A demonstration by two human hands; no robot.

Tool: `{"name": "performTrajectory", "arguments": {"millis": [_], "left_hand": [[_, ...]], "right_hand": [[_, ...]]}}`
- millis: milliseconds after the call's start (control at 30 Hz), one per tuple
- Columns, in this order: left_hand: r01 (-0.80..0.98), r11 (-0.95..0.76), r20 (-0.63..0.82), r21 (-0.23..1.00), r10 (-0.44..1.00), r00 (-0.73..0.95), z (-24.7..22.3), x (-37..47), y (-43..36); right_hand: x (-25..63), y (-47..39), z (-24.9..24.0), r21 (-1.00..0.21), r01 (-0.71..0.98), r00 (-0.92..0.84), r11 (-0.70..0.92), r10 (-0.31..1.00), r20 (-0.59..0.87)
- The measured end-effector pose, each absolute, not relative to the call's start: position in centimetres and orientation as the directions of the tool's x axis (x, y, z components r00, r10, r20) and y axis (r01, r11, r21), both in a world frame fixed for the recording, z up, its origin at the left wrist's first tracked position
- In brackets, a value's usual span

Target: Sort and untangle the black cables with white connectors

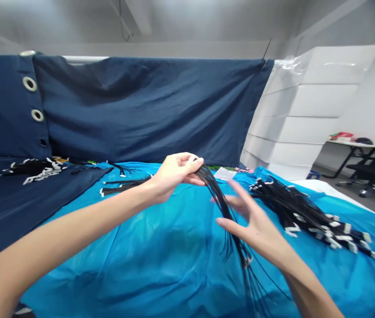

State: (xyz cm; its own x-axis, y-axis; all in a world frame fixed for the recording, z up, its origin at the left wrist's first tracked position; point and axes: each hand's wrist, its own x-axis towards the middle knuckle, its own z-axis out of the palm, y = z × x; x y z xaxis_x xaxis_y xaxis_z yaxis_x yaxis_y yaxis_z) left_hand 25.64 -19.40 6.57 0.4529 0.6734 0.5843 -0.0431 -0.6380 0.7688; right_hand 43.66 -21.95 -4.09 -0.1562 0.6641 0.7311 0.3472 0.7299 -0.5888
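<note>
My left hand (182, 172) pinches the top end of a bundle of thin black cables (219, 197), raised over the blue sheet. From there the strands droop down to the right, and their loose lower ends fan out. Beside the hanging part is my right hand (248, 221), its thumb and fingers spread around the strands and slightly blurred. Whether its fingers touch the cables I cannot tell. To the right lies a large pile of black cables with white connectors (309, 214).
A blue plastic sheet (160, 251) covers the work surface. Smaller cable bundles (117, 189) lie behind my left forearm, and another pile (38, 168) sits on dark cloth at the far left. A navy curtain (147, 110) hangs behind; white boxes (306, 106) stand stacked at right.
</note>
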Motion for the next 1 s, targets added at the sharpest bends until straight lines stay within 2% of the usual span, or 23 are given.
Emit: {"name": "performTrajectory", "arguments": {"millis": [67,133,200,267,300,367,467,633,833,1000], "left_hand": [[0.022,-0.687,0.606,0.727,0.656,0.45,6.6,24.9,-17.3],[0.223,-0.766,0.638,0.603,0.631,0.441,6.4,22.6,-13.4],[0.58,-0.762,0.686,0.287,0.586,0.431,5.5,18.8,-8.3],[0.835,-0.547,0.543,-0.062,0.684,0.488,4.0,14.2,-3.2],[0.895,-0.412,0.427,-0.171,0.788,0.444,3.2,12.0,-1.0],[0.938,-0.298,0.374,-0.178,0.861,0.344,1.5,8.3,2.5],[0.962,-0.206,0.377,-0.177,0.889,0.26,0.1,5.3,5.3],[0.946,-0.226,0.419,-0.231,0.855,0.307,0.2,4.5,7.6],[0.938,-0.218,0.414,-0.269,0.854,0.317,-0.2,5.5,9.5],[0.938,-0.168,0.413,-0.304,0.864,0.289,-0.6,6.5,9.1]], "right_hand": [[42.4,-20.9,-3.6,-0.748,0.172,-0.263,0.641,0.761,0.593],[41.4,-18.9,-3.2,-0.885,-0.057,-0.33,0.462,0.828,0.454],[41.1,-16.2,-2.8,-0.907,-0.275,-0.317,0.319,0.86,0.399],[41.6,-13.2,-2.7,-0.854,-0.467,-0.311,0.23,0.861,0.402],[42.0,-11.7,-2.7,-0.819,-0.54,-0.298,0.197,0.864,0.405],[42.8,-9.2,-3.3,-0.762,-0.629,-0.276,0.157,0.871,0.407],[43.7,-6.8,-4.5,-0.725,-0.677,-0.268,0.129,0.874,0.406],[43.9,-6.1,-5.7,-0.681,-0.718,-0.244,0.14,0.866,0.436],[43.6,-6.1,-5.9,-0.679,-0.726,-0.189,0.111,0.917,0.351],[43.9,-5.6,-6.4,-0.68,-0.715,-0.161,0.162,0.909,0.386]]}}
